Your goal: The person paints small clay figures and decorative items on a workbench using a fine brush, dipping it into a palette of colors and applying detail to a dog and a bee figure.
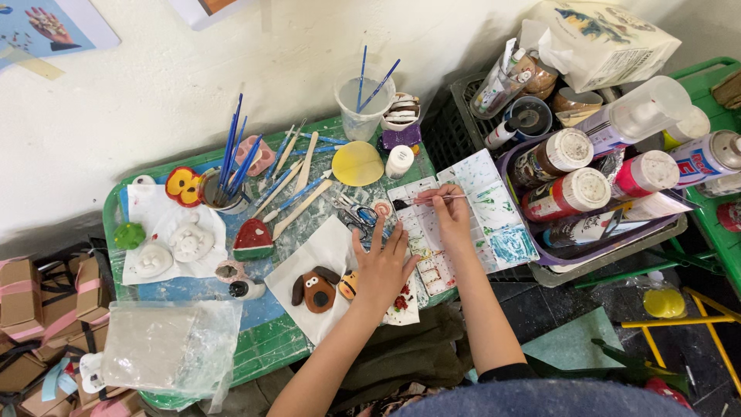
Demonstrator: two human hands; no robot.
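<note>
My right hand grips a thin paintbrush, its dark tip resting over a well of the white paint palette. My left hand lies flat with fingers spread on a white paper sheet, next to a small orange clay piece and a brown dog-face clay figure. Both sit on a green table covered in paint marks.
A cup of blue brushes, loose brushes and sculpting sticks, a watermelon-slice piece, white clay pieces, a yellow disc and a water cup crowd the table. A purple tray of paint bottles stands right. Cardboard boxes stack left.
</note>
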